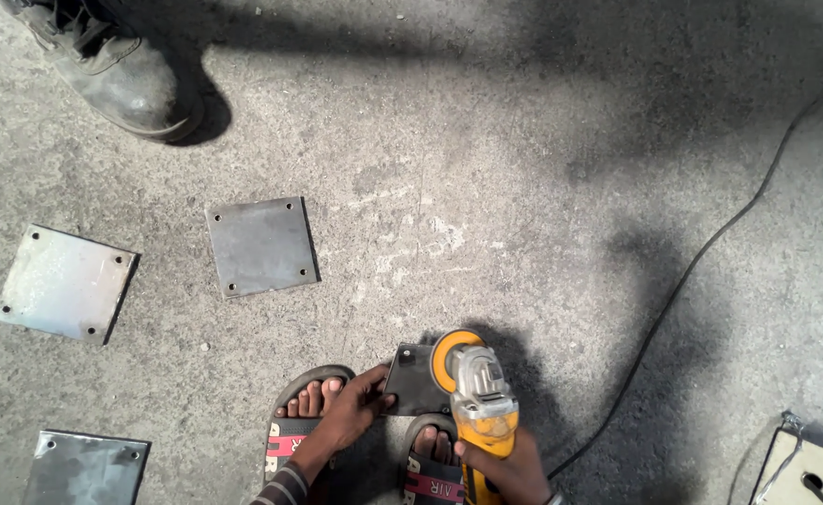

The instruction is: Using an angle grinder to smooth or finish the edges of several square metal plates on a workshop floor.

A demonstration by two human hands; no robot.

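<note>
Plates of grey steel number four from where I watch: three lie loose on the concrete floor point(542, 159), one at far left point(64, 282), one nearer the middle point(262, 245), one at the bottom left corner point(86, 468). The fourth plate point(415, 380) sits tilted by my sandalled feet, two of them; my left hand point(355, 411) reaches forward with its grip pinching that plate's left edge. My right hand point(509, 468) has its grip wrapped tight round one yellow angle grinder point(479, 393), disc against the plate's right edge. One black cable point(692, 271) trails right. One dark boot point(117, 70) stands top left.
</note>
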